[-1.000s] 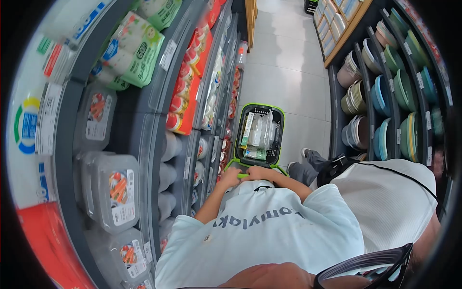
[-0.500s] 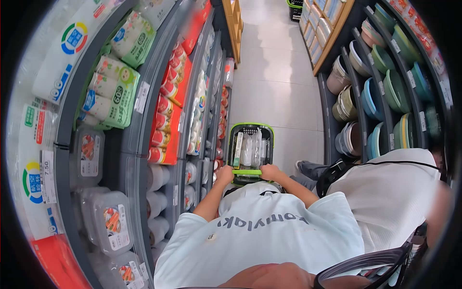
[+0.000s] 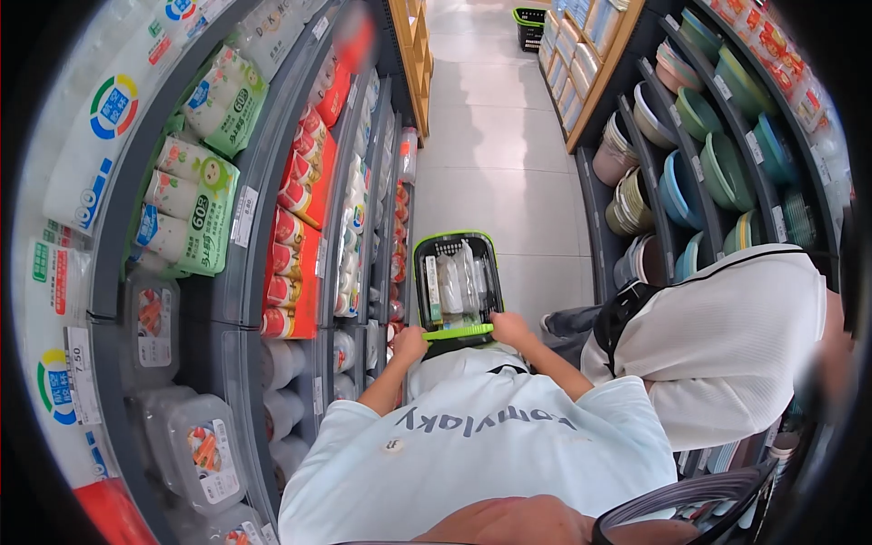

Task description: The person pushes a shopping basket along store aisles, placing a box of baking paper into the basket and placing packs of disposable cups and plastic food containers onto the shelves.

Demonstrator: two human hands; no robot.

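A black shopping basket (image 3: pixel 498 283) with a lime-green rim is in front of my body. My left hand (image 3: pixel 411 343) is wrapped round the left end of its green handle (image 3: pixel 459 332). At the handle's right end, my right hand (image 3: pixel 514 331) is closed on it too. Inside the basket lie several clear plastic-wrapped packages (image 3: pixel 461 282) and a narrow white-and-green box (image 3: pixel 431 286). Their exact kind I cannot make out.
Shelves on the left hold packs of paper cups (image 3: pixel 186 204) and clear food containers (image 3: pixel 204 450). Plastic basins (image 3: pixel 727 173) line the right shelves. A person in a white top (image 3: pixel 718 345) stands close on my right. Another basket (image 3: pixel 530 29) sits farther down the tiled aisle (image 3: pixel 500 136).
The basket and both hands have shifted slightly left in view, and the handle now slants. The shelves have shifted left too. The person on my right appears higher and nearer in view.
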